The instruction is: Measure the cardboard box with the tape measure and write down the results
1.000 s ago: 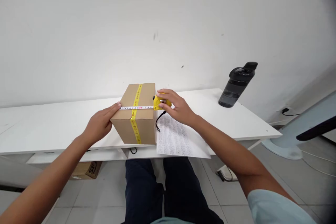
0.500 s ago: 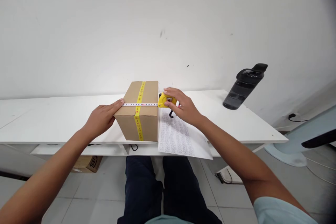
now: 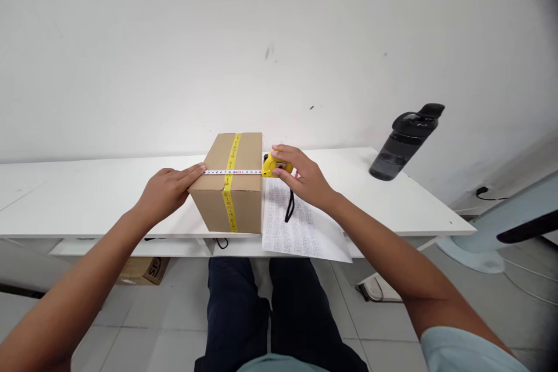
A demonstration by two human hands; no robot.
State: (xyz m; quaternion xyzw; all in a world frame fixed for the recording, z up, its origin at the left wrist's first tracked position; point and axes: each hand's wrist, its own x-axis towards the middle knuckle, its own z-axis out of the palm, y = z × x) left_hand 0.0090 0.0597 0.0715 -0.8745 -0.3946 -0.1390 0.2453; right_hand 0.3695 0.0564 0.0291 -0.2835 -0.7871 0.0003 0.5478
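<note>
A cardboard box (image 3: 244, 209), sealed with yellow printed tape (image 3: 229, 200), stands at the table's front edge. Across its top runs the white blade (image 3: 222, 172) of a tape measure. My left hand (image 3: 168, 192) is at the box's upper left edge, its fingers together over the blade's end; what the thumb does is hidden. The yellow tape measure (image 3: 269, 165) sits against the box's right side, gripped between the thumb and fingers of my right hand (image 3: 305, 177). From it hangs a black wrist strap (image 3: 289, 207).
A printed paper sheet (image 3: 300, 232) lies right of the box, overhanging the front edge of the white table (image 3: 108, 197). A dark water bottle (image 3: 401, 145) stands at the right, near the wall. Below are a shelf (image 3: 131, 248) and another carton (image 3: 142, 271) on the floor.
The wrist strap has swung down and now hangs longer below the tape measure. Both hands and the box keep their places; the view has shifted very slightly.
</note>
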